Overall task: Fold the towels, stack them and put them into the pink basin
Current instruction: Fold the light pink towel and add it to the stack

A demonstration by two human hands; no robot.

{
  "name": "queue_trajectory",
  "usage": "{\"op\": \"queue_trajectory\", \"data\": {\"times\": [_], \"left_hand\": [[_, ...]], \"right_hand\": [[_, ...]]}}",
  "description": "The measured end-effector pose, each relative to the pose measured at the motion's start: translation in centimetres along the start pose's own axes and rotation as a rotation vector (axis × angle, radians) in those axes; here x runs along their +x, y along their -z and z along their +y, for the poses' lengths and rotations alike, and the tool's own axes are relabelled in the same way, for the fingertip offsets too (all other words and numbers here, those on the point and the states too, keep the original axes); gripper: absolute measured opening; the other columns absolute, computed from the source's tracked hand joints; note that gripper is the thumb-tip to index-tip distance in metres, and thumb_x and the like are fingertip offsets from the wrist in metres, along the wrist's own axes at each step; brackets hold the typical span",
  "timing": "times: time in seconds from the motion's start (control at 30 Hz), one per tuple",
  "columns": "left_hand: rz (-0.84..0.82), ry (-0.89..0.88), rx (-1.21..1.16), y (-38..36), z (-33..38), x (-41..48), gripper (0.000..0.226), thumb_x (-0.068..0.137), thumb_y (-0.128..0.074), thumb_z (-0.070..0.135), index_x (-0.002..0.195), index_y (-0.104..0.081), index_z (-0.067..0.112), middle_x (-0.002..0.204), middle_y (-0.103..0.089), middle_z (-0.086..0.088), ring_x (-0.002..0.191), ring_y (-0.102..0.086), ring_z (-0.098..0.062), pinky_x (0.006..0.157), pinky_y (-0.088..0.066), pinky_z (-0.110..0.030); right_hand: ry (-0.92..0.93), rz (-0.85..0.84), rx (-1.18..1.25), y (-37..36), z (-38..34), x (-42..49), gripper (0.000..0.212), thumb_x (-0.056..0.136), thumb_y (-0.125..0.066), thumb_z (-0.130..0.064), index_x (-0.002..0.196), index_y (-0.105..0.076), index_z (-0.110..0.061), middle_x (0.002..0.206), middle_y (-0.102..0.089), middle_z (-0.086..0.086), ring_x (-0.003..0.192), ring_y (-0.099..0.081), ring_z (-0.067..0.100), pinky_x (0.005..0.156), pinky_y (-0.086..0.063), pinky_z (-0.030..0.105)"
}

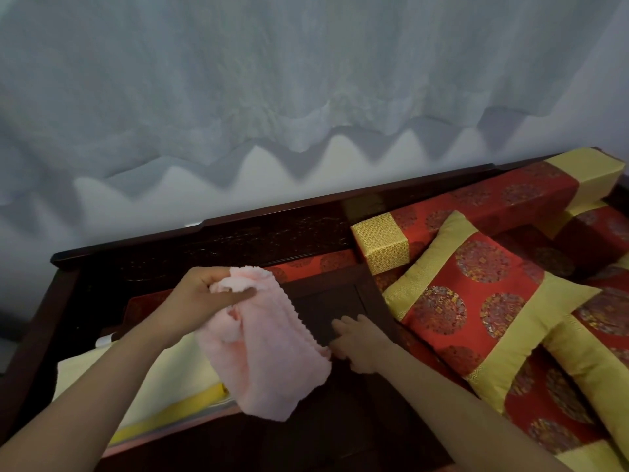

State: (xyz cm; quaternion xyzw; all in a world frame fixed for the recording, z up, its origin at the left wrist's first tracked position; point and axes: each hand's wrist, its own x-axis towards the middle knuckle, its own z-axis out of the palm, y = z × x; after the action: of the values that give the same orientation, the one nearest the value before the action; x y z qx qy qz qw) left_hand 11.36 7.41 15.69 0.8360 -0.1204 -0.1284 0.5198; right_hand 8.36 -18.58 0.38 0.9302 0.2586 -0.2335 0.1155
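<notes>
My left hand point(204, 301) pinches the top corner of a fluffy pink towel point(269, 356) and holds it up, so the cloth hangs in loose folds over the dark wooden tabletop point(326, 308). My right hand point(360, 342) lies just right of the towel's lower edge with its fingers stretched out on the tabletop, its fingertips at the towel's hem. Whether it touches the cloth is hidden by the towel. No pink basin shows in this view.
A pale yellow cloth point(163, 376) lies at the left under my forearm. Red and gold cushions point(476, 301) and a bolster point(476, 206) fill the right side. The dark wooden bench back point(238, 233) runs behind, with a white curtain point(306, 97) above.
</notes>
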Motion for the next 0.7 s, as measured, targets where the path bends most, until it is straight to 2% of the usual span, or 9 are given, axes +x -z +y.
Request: {"op": "queue_trajectory", "data": {"times": [0.07,0.1,0.13,0.2,0.27,0.37,0.47,0.6,0.7], "left_hand": [[0.085,0.012,0.06,0.0,-0.8,0.5,0.014,0.079,-0.073,0.018,0.089,-0.077,0.026,0.086,-0.076,0.002,0.079,-0.071,-0.012,0.072,-0.057,-0.028],[0.106,0.004,0.1,-0.2,-0.7,0.6,0.01,0.079,-0.073,0.02,0.088,-0.077,0.023,0.083,-0.076,0.001,0.076,-0.07,-0.011,0.072,-0.056,-0.03],[0.102,-0.015,0.167,-0.4,-0.7,0.7,0.006,0.08,-0.073,0.025,0.085,-0.076,0.022,0.078,-0.075,0.0,0.072,-0.069,-0.011,0.07,-0.055,-0.03],[0.065,-0.065,0.32,-1.6,-0.4,1.1,0.033,0.074,-0.066,0.047,0.075,-0.071,0.014,0.067,-0.069,-0.004,0.064,-0.064,-0.017,0.065,-0.052,-0.03],[0.029,-0.101,0.43,-3.2,0.4,1.5,0.051,0.065,-0.053,0.058,0.071,-0.067,0.01,0.062,-0.063,0.0,0.061,-0.06,-0.015,0.061,-0.046,-0.02],[0.017,-0.107,0.46,-4.7,1.5,2.3,0.041,0.071,-0.062,0.044,0.089,-0.073,0.009,0.078,-0.072,-0.003,0.074,-0.067,-0.015,0.07,-0.049,-0.024],[0.033,-0.107,0.44,-4.9,1.5,3.0,0.044,0.064,-0.056,0.041,0.088,-0.073,0.008,0.08,-0.073,-0.008,0.078,-0.068,-0.02,0.073,-0.052,-0.033],[0.039,-0.095,0.437,-4.9,1.2,3.4,0.058,0.056,-0.047,0.06,0.078,-0.073,0.014,0.071,-0.07,-0.006,0.071,-0.065,-0.016,0.069,-0.05,-0.031],[0.045,-0.076,0.334,-5.0,1.1,3.4,0.031,0.063,-0.065,0.057,0.081,-0.069,0.032,0.075,-0.069,0.005,0.069,-0.06,-0.003,0.067,-0.046,-0.022]], "right_hand": [[-0.142,-0.089,-0.005,0.4,0.7,-0.5,0.046,0.08,-0.066,-0.027,0.124,-0.054,-0.019,0.135,-0.042,0.011,0.125,-0.039,0.029,0.101,-0.033,0.047],[-0.177,-0.021,0.137,1.1,1.1,-0.9,0.042,0.079,-0.066,-0.031,0.119,-0.057,-0.02,0.129,-0.047,0.009,0.12,-0.044,0.026,0.099,-0.037,0.045],[-0.178,0.144,0.385,2.1,1.3,-1.5,0.037,0.078,-0.069,-0.035,0.111,-0.06,-0.022,0.12,-0.051,0.004,0.111,-0.05,0.021,0.093,-0.042,0.04],[-0.12,0.547,0.961,5.0,0.9,-3.0,0.04,0.073,-0.075,-0.041,0.107,-0.059,-0.028,0.106,-0.055,-0.006,0.091,-0.055,0.01,0.077,-0.049,0.025],[-0.031,0.846,1.206,7.9,0.1,-4.1,0.051,0.069,-0.076,-0.042,0.115,-0.056,-0.032,0.106,-0.057,-0.013,0.091,-0.056,0.004,0.074,-0.048,0.018],[0.018,1.034,1.176,10.2,-0.7,-4.3,0.053,0.068,-0.076,-0.044,0.115,-0.059,-0.026,0.104,-0.059,-0.011,0.094,-0.056,0.004,0.072,-0.044,0.013],[0.035,1.107,1.116,10.5,-0.4,-4.0,0.043,0.07,-0.077,-0.04,0.106,-0.066,-0.02,0.096,-0.06,-0.009,0.088,-0.053,0.004,0.071,-0.04,0.01],[0.018,1.161,1.041,10.3,-0.1,-3.6,0.022,0.074,-0.074,-0.032,0.09,-0.069,-0.018,0.087,-0.06,-0.009,0.083,-0.052,0.012,0.067,-0.043,0.02],[-0.031,1.165,1.032,10.4,0.5,-3.3,0.008,0.079,-0.069,-0.012,0.086,-0.067,-0.016,0.084,-0.06,-0.007,0.081,-0.054,0.016,0.065,-0.047,0.03]]}}
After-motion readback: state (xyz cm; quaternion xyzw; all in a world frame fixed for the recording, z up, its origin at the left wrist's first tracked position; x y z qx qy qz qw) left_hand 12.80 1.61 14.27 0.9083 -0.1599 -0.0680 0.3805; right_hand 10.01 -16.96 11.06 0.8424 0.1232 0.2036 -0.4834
